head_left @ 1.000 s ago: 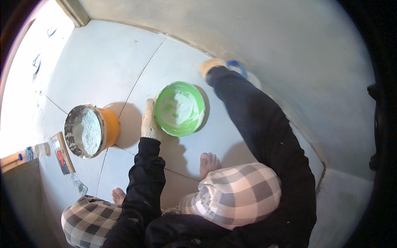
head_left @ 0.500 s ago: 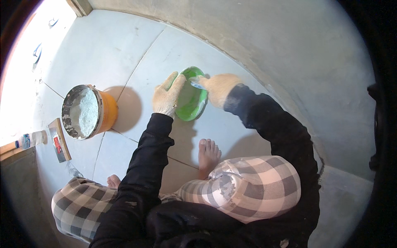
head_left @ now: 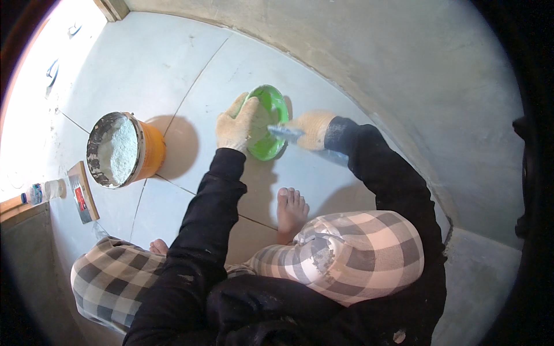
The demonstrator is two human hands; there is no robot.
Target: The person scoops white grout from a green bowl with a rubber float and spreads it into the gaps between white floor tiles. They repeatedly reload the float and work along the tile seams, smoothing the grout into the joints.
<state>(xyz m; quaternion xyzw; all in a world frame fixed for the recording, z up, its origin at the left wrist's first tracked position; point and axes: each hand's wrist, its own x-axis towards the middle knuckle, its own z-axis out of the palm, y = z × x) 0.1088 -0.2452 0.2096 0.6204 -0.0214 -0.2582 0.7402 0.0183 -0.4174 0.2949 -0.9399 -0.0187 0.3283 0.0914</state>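
Observation:
A green oval bowl, smeared inside with pale paste, is tilted above or on the floor; I cannot tell whether it touches. Along its left side, my gloved left hand is closed on the rim. My gloved right hand grips a small scraper, whose motion-blurred blade lies over the bowl's right rim. How much paste the blade carries is too blurred to tell.
An orange bucket of pale powdery mix stands at the left. Beside it are a flat trowel and a clear plastic bottle. A grey wall curves along the far and right sides. My bare foot is below the bowl.
My right hand has drawn the scraper nearer to me and to the right, from inside the bowl to its right rim. My left hand keeps its hold. The whole view has shifted slightly.

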